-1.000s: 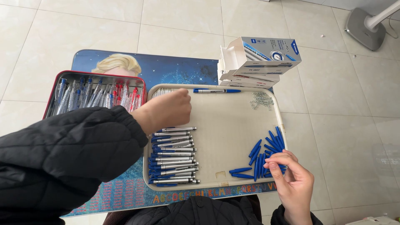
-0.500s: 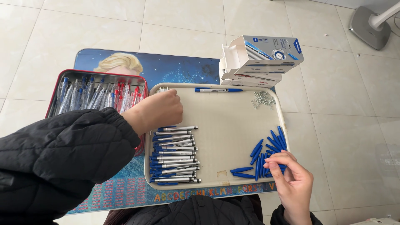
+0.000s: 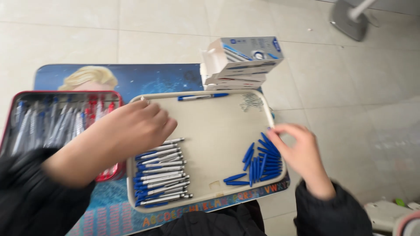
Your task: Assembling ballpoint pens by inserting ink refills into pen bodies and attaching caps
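Pens (image 3: 162, 172) lie crosswise, tips right.

Silver-blue pens (image 3: 162, 175) rowed left, blue caps (image 3: 262, 161) heaped right

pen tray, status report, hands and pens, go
Left hand curled over the pen row, grip not visible. Right hand at the tray edge beside the blue caps. Single pen at far rim. Nothing blocking.

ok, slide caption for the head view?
Left hand over stacked pens in a beige tray; right hand by blue caps.
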